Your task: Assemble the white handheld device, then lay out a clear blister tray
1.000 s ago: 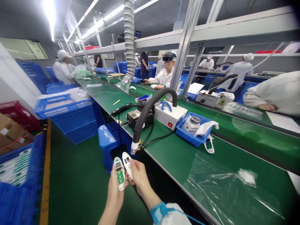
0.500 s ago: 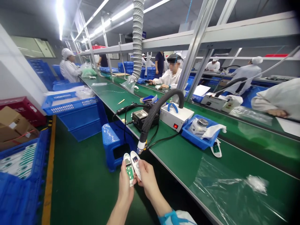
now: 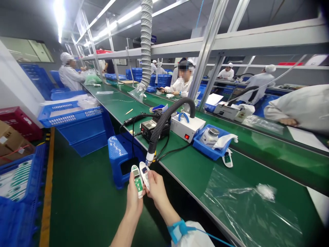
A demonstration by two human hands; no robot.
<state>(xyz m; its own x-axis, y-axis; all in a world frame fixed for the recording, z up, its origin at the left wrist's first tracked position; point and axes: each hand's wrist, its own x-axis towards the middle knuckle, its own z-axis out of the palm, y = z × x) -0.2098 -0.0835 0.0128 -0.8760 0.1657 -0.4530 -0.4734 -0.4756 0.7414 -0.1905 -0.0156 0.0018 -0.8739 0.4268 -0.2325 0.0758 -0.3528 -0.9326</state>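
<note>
Housing halves, two small white oval shells, sit in our hands off the near edge of the long green counter point(image 3: 195, 171), just below the nozzle of the black fume hose point(image 3: 159, 128). Our left hand point(image 3: 134, 202) grips the half with the green circuit board point(image 3: 137, 181); our right hand point(image 3: 157, 188) pinches the cover half point(image 3: 144, 173) beside it. They touch along one edge but are not yet closed together, so we judge joining remains. Another unit point(image 3: 227, 160) lies by the blue tray point(image 3: 205, 149).
</note>
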